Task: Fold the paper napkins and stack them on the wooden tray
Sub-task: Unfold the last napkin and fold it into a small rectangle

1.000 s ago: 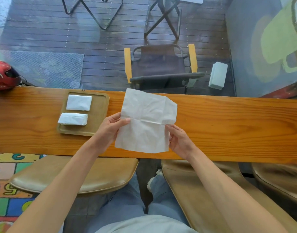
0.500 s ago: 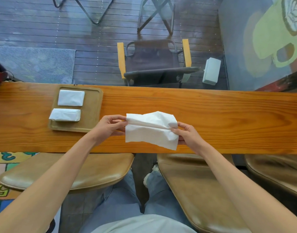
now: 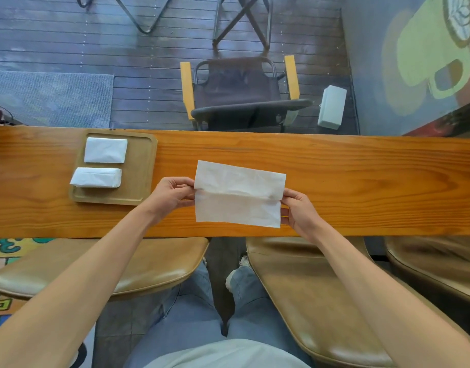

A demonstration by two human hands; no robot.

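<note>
The paper napkin is held between both hands above the counter. The left hand pinches its left edge; the right hand pinches its right edge. The wooden tray lies to the left.

Bright, even daylight; soft shadows; glossy sheen on stool seats; wide-angle bending at edges; centre sharp.
</note>
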